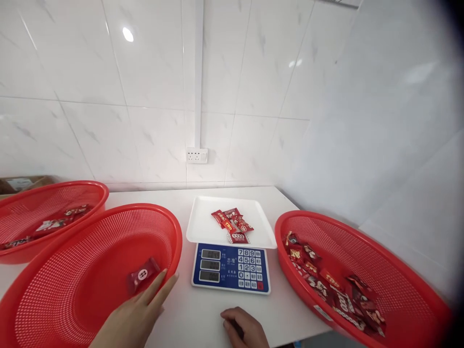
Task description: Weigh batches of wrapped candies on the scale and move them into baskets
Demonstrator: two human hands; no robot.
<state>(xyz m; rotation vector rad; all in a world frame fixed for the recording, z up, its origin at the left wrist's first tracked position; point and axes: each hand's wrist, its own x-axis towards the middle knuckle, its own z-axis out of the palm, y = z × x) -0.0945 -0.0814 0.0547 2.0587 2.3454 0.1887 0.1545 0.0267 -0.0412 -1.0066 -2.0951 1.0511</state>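
My left hand (136, 311) reaches over the right rim of a red plastic basket (152, 217), its fingers stretched out. Just past the fingertips, a dark red wrapped snack packet (144, 275) shows inside this basket. In front of the scale, my right hand (244, 328) rests low over the table with its fingers curled in; nothing shows between them. A blue and white digital scale (231, 285) stands between the baskets. On its white tray (203, 227) lie several small red snack packets (232, 224) in a loose pile.
To the right, another red basket (300, 217) holds several assorted packets (337, 295). A further red basket (97, 193) with packets stands at the far left, near a cardboard box (27, 183). Behind the white table (145, 195) is a tiled wall with a power socket (196, 155).
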